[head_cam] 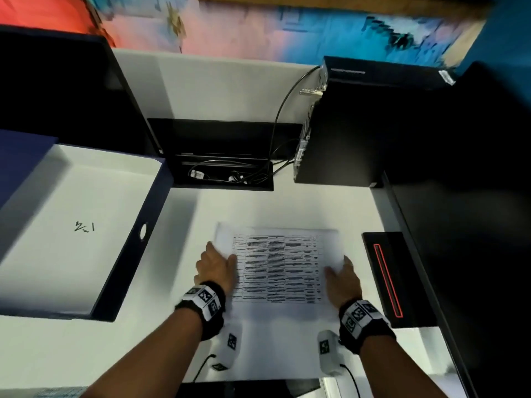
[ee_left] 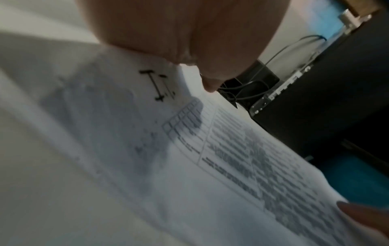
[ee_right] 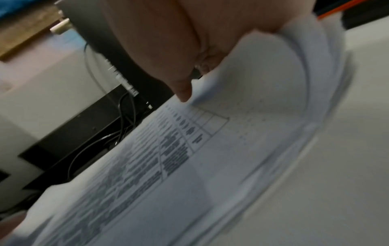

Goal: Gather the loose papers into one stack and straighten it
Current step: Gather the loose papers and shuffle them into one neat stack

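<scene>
A stack of white papers [head_cam: 277, 268] with a printed table on the top sheet lies on the white desk [head_cam: 86, 354] in front of me. My left hand [head_cam: 222, 254] grips the stack's left edge, thumb on top of the sheet. My right hand [head_cam: 338, 265] grips the right edge, thumb on top. In the left wrist view the papers [ee_left: 210, 166] curl up under the left hand [ee_left: 189, 33]. In the right wrist view several sheet edges [ee_right: 305, 83] bend up into the right hand [ee_right: 168, 41], and they are fanned, not flush.
An open dark blue box [head_cam: 135, 225] with a white inside sits at the left. A recessed cable well [head_cam: 224, 170] lies behind the papers. A black computer case [head_cam: 359, 124] stands at the back right, and a black device with a red stripe [head_cam: 388, 280] lies right of the stack.
</scene>
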Action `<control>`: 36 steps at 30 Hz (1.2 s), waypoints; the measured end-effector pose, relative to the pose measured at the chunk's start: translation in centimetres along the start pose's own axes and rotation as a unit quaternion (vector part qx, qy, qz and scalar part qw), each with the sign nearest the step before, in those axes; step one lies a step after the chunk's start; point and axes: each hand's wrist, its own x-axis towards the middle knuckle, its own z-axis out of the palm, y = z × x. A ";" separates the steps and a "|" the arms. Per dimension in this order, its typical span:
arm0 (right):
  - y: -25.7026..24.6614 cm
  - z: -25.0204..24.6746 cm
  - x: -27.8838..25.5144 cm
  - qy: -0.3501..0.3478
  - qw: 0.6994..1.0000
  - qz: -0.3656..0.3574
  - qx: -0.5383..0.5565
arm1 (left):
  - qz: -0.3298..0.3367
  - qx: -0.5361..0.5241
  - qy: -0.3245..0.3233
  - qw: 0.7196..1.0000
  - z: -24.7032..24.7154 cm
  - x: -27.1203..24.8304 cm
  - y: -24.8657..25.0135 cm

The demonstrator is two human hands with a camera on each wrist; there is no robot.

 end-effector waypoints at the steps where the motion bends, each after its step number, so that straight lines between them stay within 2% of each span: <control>1: 0.1 0.3 0.2 0.002 1.000 0.000 0.010 | -0.013 -0.004 0.001 1.000 0.3 0.1 -0.1; 4: -0.5 -0.6 0.8 0.003 0.997 -0.019 0.076 | -0.035 -0.104 -0.037 0.993 -1.1 1.1 0.4; 6: -2.1 -2.1 0.7 0.001 0.992 -0.055 0.112 | 0.007 -0.154 -0.042 0.987 -2.8 1.5 1.3; 8: -4.7 -4.0 0.1 0.035 0.983 -0.108 0.147 | 0.084 -0.231 0.005 0.969 -4.6 0.9 3.3; 11: -8.7 -6.9 -1.9 0.105 0.945 -0.183 0.250 | 0.202 -0.310 0.112 0.922 -7.5 -1.2 6.5; 13: -10.1 -8.3 -3.3 0.143 0.922 -0.220 0.286 | 0.231 -0.336 0.161 0.899 -9.1 -2.6 7.9; 14: -10.4 -8.6 -4.0 0.159 0.914 -0.228 0.295 | 0.228 -0.333 0.175 0.898 -9.2 -2.9 7.9; 16: -9.3 -7.9 -4.5 0.165 0.924 -0.218 0.267 | 0.209 -0.308 0.168 0.913 -8.3 -3.0 6.9; 18: -7.2 -6.4 -4.9 0.139 0.948 -0.196 0.208 | 0.189 -0.288 0.119 0.931 -6.6 -2.7 4.6; 19: -6.1 -5.8 -5.0 0.113 0.956 -0.178 0.205 | 0.184 -0.283 0.095 0.937 -5.8 -2.6 3.6; 21: -5.3 -5.4 -5.4 0.110 0.957 -0.157 0.217 | 0.187 -0.286 0.071 0.937 -5.1 -2.7 2.8; 24: -5.9 -6.1 -5.3 0.136 0.949 -0.192 0.210 | 0.236 -0.328 0.078 0.911 -5.9 -3.0 4.1; 27: -7.4 -7.3 -5.2 0.141 0.929 -0.258 0.226 | 0.345 -0.264 0.140 0.890 -7.5 -2.7 5.8; 29: -8.2 -7.8 -5.3 0.157 0.923 -0.318 0.147 | 0.412 -0.178 0.181 0.875 -8.1 -2.1 6.4; 31: -8.6 -8.1 -5.3 0.193 0.907 -0.373 0.036 | 0.437 -0.156 0.209 0.861 -8.2 -1.5 6.5; 34: -9.1 -8.3 -5.1 0.204 0.908 -0.364 -0.044 | 0.463 -0.142 0.215 0.848 -8.4 -1.1 6.5; 36: -9.2 -8.3 -5.1 0.197 0.910 -0.353 -0.091 | 0.466 -0.131 0.211 0.849 -8.6 -1.0 6.4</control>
